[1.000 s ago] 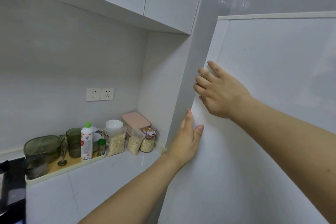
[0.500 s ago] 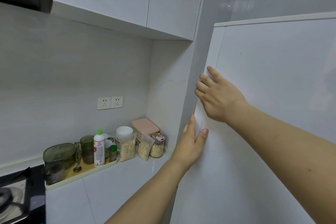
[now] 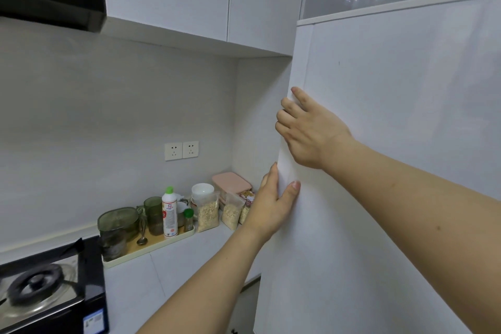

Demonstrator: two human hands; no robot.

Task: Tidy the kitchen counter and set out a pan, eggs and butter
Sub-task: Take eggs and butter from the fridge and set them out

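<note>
Hands on the left edge of a tall white fridge door [image 3: 393,144]: left hand [image 3: 273,206] and right hand [image 3: 309,130] both hook fingers around it. Since a second ago the grip is unchanged; the door looks shut. Pan, eggs and butter are unseen. Left of the door, the tabletop [image 3: 189,260] holds one tray [image 3: 151,248], three grain bags, one white bottle.

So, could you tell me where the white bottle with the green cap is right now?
In the head view, the white bottle stands lower left on the tray, between the green glass and the small jar.
</note>
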